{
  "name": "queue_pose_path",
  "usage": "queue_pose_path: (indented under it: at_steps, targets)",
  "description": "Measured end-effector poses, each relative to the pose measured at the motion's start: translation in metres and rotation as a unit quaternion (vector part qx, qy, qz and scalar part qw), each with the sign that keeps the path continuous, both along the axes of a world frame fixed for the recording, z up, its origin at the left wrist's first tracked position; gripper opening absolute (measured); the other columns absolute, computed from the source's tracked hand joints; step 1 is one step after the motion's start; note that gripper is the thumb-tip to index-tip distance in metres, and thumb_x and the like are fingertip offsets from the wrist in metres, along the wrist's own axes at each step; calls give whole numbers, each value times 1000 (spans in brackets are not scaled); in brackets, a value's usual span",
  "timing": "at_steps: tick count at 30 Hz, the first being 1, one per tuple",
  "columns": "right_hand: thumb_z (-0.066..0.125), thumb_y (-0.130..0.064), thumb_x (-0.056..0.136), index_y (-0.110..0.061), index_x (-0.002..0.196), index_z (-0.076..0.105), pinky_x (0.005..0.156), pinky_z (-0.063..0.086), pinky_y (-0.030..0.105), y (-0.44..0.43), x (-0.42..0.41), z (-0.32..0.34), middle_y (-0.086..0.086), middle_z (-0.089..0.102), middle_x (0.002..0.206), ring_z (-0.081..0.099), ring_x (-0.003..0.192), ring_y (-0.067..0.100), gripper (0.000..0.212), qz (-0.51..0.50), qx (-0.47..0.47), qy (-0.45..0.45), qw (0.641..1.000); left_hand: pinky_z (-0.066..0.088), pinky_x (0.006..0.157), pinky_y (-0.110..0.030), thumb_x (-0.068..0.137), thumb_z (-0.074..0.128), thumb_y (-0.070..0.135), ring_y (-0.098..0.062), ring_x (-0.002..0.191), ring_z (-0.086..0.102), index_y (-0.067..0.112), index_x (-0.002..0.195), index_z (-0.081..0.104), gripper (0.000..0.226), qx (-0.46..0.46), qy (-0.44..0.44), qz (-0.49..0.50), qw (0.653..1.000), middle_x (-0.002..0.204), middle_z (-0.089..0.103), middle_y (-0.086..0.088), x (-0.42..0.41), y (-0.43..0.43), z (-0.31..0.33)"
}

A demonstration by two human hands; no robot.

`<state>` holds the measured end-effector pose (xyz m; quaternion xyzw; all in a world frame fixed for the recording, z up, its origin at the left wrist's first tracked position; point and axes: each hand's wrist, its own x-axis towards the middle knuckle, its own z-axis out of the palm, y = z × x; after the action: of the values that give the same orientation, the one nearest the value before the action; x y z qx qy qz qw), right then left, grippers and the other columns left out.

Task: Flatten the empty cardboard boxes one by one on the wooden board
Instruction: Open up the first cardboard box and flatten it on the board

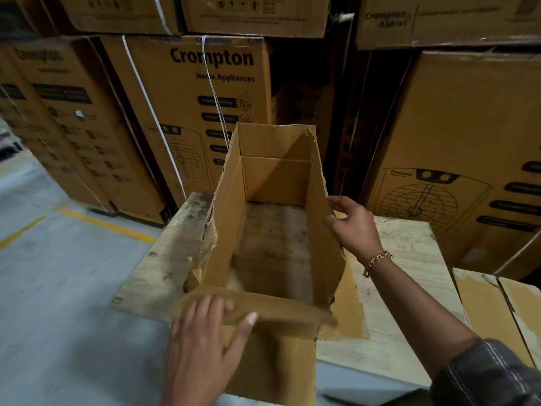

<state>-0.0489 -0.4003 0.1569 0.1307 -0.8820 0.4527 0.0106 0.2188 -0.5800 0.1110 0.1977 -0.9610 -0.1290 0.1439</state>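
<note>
- Cardboard box upright on the wooden board, seen from the head camera. Four walls up, top open, and bare board showing through the bottom, so apparently no floor left inside.
- Left hand on the near flap, which hangs out toward the viewer. Fingers straight and spread on the cardboard, thumb stretched to the right. Flap blurred, so fingertip contact hard to read.
- Right hand against the outer edge of the box's right wall. Fingers loosely bent and touching the cardboard, not clearly clamped round it.
- Flat cardboard sheet at the right end of the board, well apart from the box. Possibly an already flattened one, but not certain.
- Judged progress: ends of this box opened, collapse itself not yet done. Left to do: skewing the walls sideways, then pressing them flat onto the board.
- No other empty boxes visible; only strapped printed cartons stacked behind, and grey floor to the left.
</note>
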Motion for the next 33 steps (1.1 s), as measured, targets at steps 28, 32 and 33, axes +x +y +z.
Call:
queue_pose_path:
  at_steps: [28,32,33]
  targets:
    - [55,-34,98,-20,110,68,98,50,44,-4,96,-102,-2,74,104,69,97,20,22,-149,-210,-305,917,32,76,-32,98,38,58,-20,99,48,20,119,52,46,487,71,105,864,102,51,1,-127,-101,-6]
    - [56,-36,98,-30,97,63,90,49,35,-25,98,-87,-6,69,102,65,93,15,9,-158,-296,-305,891,43,75,-31,96,52,54,-20,101,58,30,102,60,26,498,193,9,845,99,62,6,-138,-109,44]
    - [58,-38,96,-24,97,67,83,50,35,-29,96,-87,-1,71,96,66,86,18,16,-163,-306,-317,883,46,75,-31,94,53,57,-19,96,60,32,97,61,26,489,203,-4,848,100,63,4,-139,-111,57]
